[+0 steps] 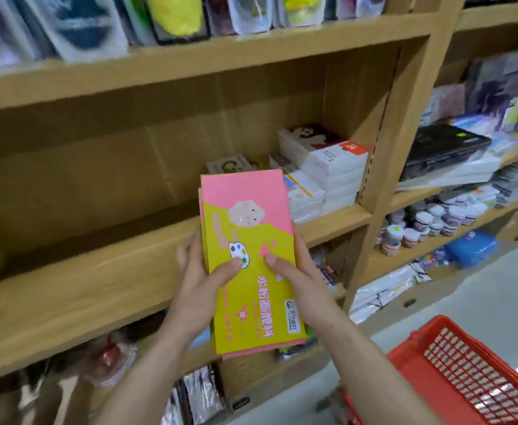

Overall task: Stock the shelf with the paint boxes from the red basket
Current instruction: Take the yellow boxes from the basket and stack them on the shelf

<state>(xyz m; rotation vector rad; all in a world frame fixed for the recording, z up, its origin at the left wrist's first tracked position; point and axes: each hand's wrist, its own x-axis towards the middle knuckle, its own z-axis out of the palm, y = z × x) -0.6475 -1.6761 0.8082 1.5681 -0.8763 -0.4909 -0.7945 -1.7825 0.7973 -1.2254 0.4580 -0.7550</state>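
Observation:
I hold a small stack of flat pink and yellow paint boxes (248, 240) in both hands, in front of the wooden shelf (98, 271). My left hand (202, 280) grips the stack's left edge with the thumb on top. My right hand (294, 271) grips the right edge, thumb on the cover. The far end of the stack reaches over the shelf board. The red basket (454, 375) sits at the lower right, on the floor, only partly in view.
White boxes (328, 170) are stacked at the right end of the same shelf bay, against the upright post (398, 142). Small paint jars (429, 222) and a blue case (469, 246) fill shelves to the right. Packaged goods hang above and lie below.

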